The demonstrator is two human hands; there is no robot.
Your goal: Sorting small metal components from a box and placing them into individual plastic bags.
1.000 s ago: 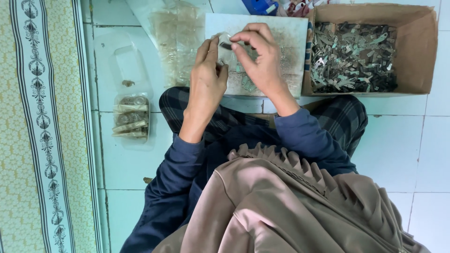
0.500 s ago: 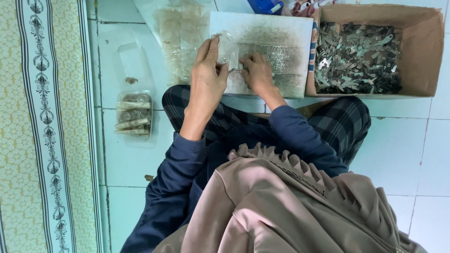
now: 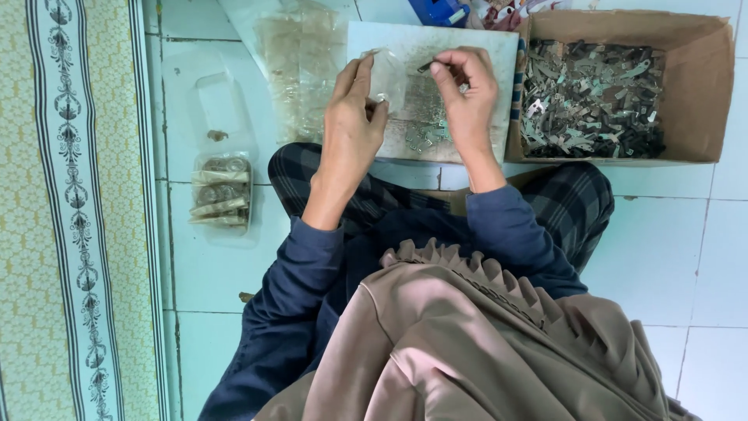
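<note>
I sit on the white tiled floor [image 3: 670,257], and a patterned mat [image 3: 70,210] lies far to the side of my left hand. Just beyond my right hand stands an open cardboard box [image 3: 705,93], full of small metal pieces [image 3: 592,97]. Under both my hands lies a pale flat board [image 3: 483,47] with some more metal pieces scattered on it. Beyond my left hand there is a pile of empty clear plastic bags [image 3: 300,70], and further to the outer side of that hand a filled packet [image 3: 220,195] rests on the tiles. My left hand [image 3: 351,129] pinches a small clear plastic bag [image 3: 387,74] between thumb and fingers and holds it up. My right hand [image 3: 467,97] is close beside it, with the fingertips pressed together on one small dark metal piece [image 3: 426,67], near the mouth of the bag.
</note>
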